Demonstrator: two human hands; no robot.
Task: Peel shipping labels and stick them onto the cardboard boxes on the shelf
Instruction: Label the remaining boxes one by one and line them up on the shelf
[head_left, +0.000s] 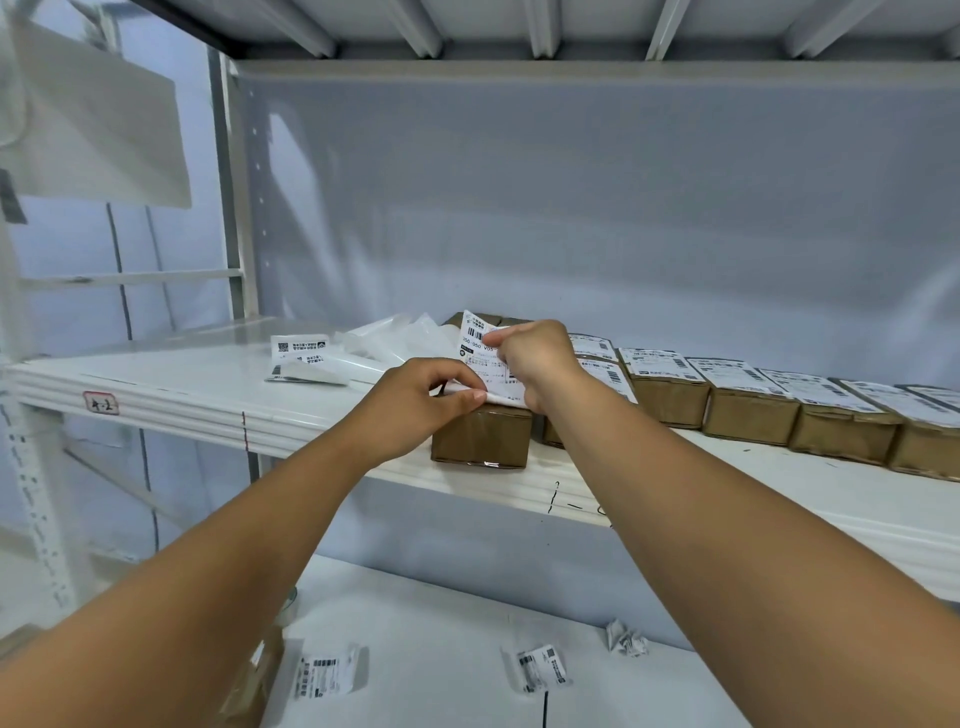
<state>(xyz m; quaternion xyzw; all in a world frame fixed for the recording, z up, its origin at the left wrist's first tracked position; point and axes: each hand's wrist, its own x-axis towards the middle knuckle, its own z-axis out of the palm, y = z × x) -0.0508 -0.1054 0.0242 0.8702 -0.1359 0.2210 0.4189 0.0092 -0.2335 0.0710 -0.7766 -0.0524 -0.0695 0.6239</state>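
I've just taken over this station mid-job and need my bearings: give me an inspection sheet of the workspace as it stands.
Surface: white shelf, tagged 4-2 on its front edge.
Job's things: shipping label held above a brown box; labelled boxes in a row to its right.
Clutter: backing sheets piled on the shelf's left; crumpled paper and label scraps on the lower shelf.
Grippers: left hand pinches the label's lower edge; right hand pinches its upper part.
Cables: nothing seen.
Surroundings: grey back panel; translucent sheeting at left.
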